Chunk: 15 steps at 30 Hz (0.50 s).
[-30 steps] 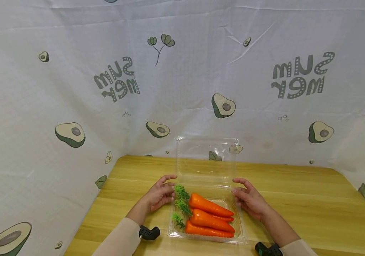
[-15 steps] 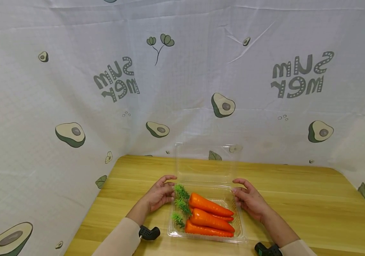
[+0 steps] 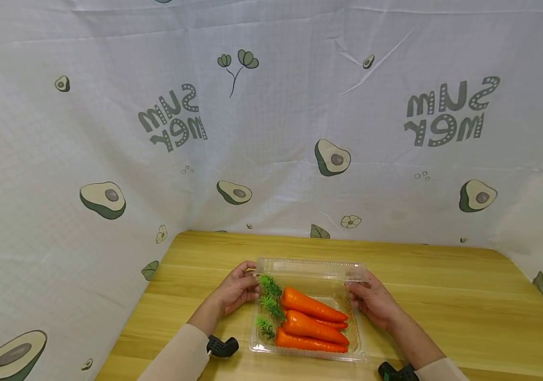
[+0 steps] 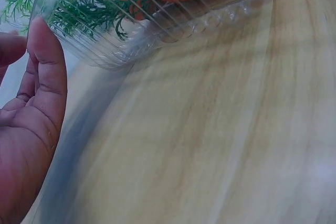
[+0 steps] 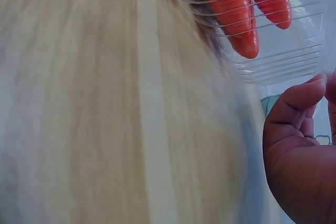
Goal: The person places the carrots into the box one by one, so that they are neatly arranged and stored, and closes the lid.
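Note:
A clear plastic clamshell box (image 3: 358,341) sits on the table with its hinged lid (image 3: 306,267) raised at the back and leaning toward me. Inside lie several orange carrots (image 3: 314,329), their green feathery tops (image 3: 269,307) at the left. My left hand (image 3: 238,290) pinches the box's back left edge between thumb and fingers; the left wrist view shows the fingertips (image 4: 44,38) at the clear wall. At the back right corner, my right hand (image 3: 373,299) pinches the edge, partly seen through the lid. The right wrist view shows carrot tips (image 5: 244,45) through the ribbed side.
The wooden table (image 3: 452,296) extends to both sides of the box. Behind and beside it hangs a white cloth (image 3: 271,116) printed with avocados. Black devices are strapped at the left wrist (image 3: 222,346) and right wrist (image 3: 397,372).
The lid has swung from upright forward over the back of the box, so it now looks like a narrow strip. Both hands and the carrots have stayed in place.

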Tool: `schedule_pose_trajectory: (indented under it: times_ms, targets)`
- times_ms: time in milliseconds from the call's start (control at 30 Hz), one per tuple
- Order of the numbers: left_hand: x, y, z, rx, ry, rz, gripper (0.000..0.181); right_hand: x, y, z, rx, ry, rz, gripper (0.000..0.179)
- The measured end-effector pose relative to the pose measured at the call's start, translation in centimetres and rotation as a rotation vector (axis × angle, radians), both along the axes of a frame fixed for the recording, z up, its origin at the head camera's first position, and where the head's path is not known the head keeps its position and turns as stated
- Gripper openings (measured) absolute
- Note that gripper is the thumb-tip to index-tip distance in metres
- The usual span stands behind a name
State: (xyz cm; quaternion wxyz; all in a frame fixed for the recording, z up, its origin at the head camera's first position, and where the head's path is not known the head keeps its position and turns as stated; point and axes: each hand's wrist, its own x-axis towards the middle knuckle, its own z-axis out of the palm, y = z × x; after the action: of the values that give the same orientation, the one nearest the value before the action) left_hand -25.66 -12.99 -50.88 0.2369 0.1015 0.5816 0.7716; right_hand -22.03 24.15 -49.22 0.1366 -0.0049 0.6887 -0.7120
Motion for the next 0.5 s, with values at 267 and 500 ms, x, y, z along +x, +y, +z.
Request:
schedule_pose_trajectory:
  times_ms: [267,500]
  targets:
    - [-0.02,0.13,0.04,-0.026,0.046,0.002,0.031,0.21,0.12,-0.46,-0.051,0.061,0.020,0.024]
    - [-0.03,0.28,0.33,-0.034,0.024,0.023,0.020,0.07,-0.09,-0.89,-0.029,0.057,-0.054,0.024]
